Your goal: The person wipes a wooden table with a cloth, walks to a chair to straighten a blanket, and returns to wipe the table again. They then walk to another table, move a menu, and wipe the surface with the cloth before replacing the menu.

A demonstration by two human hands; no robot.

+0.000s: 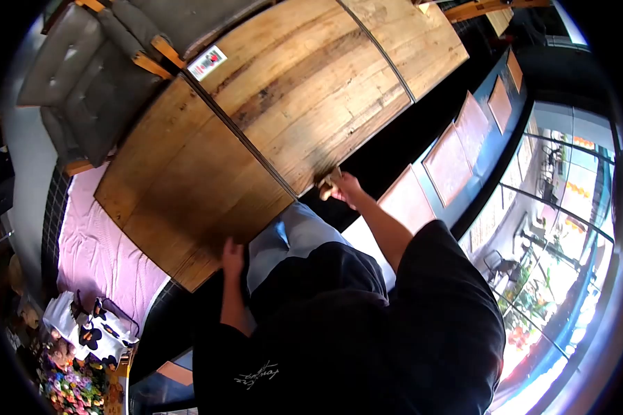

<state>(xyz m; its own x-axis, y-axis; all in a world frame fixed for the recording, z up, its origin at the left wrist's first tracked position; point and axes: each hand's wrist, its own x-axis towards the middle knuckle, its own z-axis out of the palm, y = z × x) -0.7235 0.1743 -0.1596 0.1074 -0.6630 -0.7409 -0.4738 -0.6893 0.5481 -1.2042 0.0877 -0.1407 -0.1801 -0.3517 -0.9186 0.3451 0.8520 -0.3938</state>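
Note:
My right hand (347, 191) is closed around the wooden handle of a brush (330, 181). Its dark bristle end lies right at the near edge of a wooden tabletop (311, 90), beside a dark seam between table sections. My left hand (233, 256) is empty, fingers extended, at the near edge of the adjoining table section (187, 187). Shade falls over the wood in front of it. My legs in light trousers (301, 228) are close against the table.
A label card (207, 63) lies on the table's far side. Dark tufted seats (93, 83) stand beyond. Leftward are a pink cloth (100, 235), a black-and-white bag (93, 332) and flowers (73, 377). Pinkish-brown panels (450, 164) line the right, before large windows (554, 228).

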